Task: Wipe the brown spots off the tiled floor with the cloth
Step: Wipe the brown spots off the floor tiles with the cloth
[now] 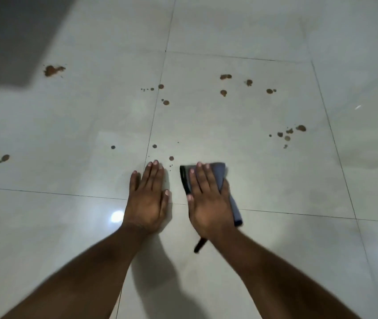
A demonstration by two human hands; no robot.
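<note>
Glossy pale tiled floor (241, 125), thin dark grout lines. Brown spots (226, 77) scattered across upper middle, right, left edge; largest splat (52, 70) upper left. Grey cloth (220, 174) flat at lower centre under right hand (208, 199). Left hand (147, 199) flat beside it, apart.

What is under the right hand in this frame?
The grey cloth lies under the right hand, flat on the tiled floor; its dark edge shows beside the fingers. Whether any brown spots sit beneath the cloth cannot be seen.
</note>
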